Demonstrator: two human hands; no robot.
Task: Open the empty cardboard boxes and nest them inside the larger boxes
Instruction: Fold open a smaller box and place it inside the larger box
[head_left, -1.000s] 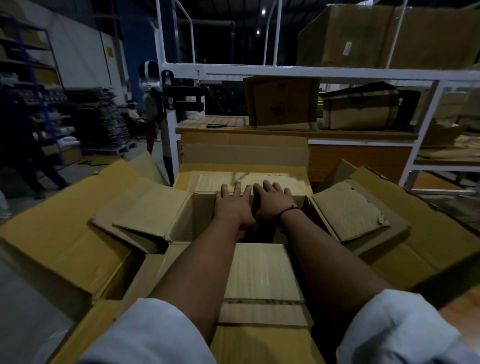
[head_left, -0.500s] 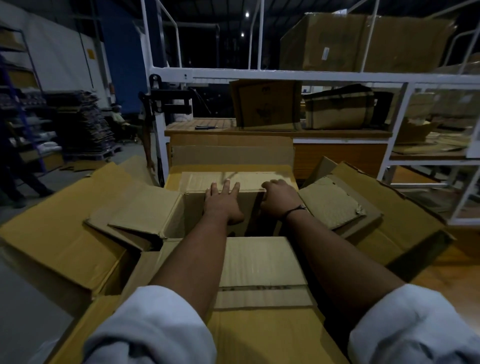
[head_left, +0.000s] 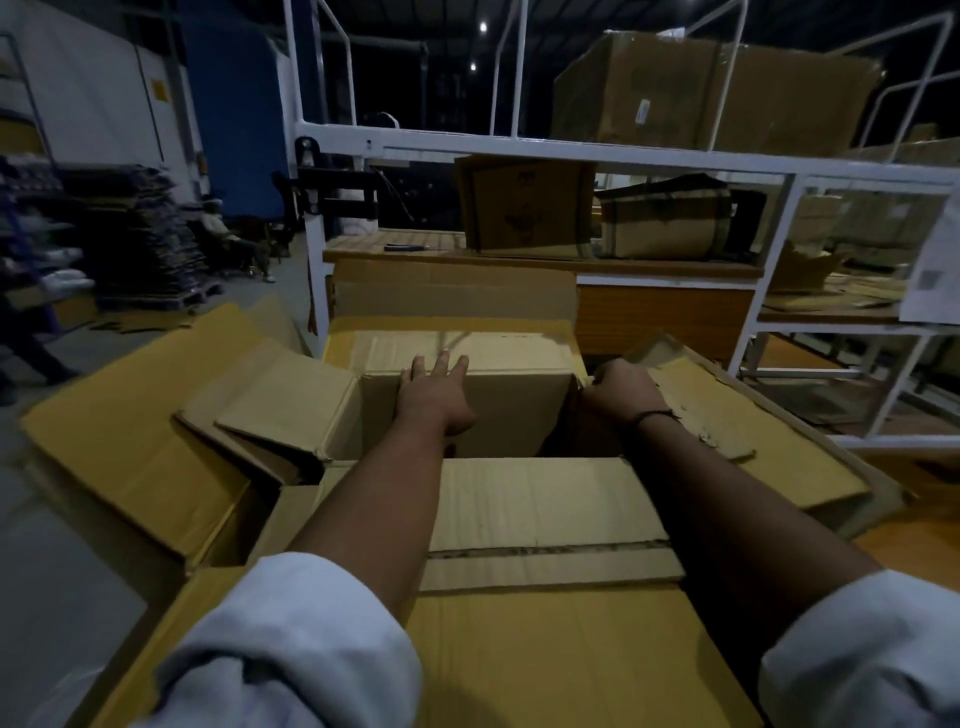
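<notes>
A large open cardboard box (head_left: 545, 665) stands in front of me with its flaps spread outward. A smaller open box (head_left: 509, 410) sits nested inside it, its flaps folded out too. My left hand (head_left: 434, 395) lies flat with straight fingers against the far wall and far flap of the inner box. My right hand (head_left: 621, 389) is curled around the inner box's right far corner, beside its torn right flap (head_left: 696, 410). The inside of the inner box is dark and mostly hidden by my arms.
A white metal shelf rack (head_left: 571, 150) stands right behind the boxes, holding folded cartons (head_left: 524, 205), a bundled stack (head_left: 670, 218) and a big box (head_left: 706, 88) on top. To the left lie grey floor, stacked goods (head_left: 140, 228) and people in the distance.
My hands have parted. The right hand slid from the middle of the far wall to the right corner and curled around it. The left hand stayed flat near the middle.
</notes>
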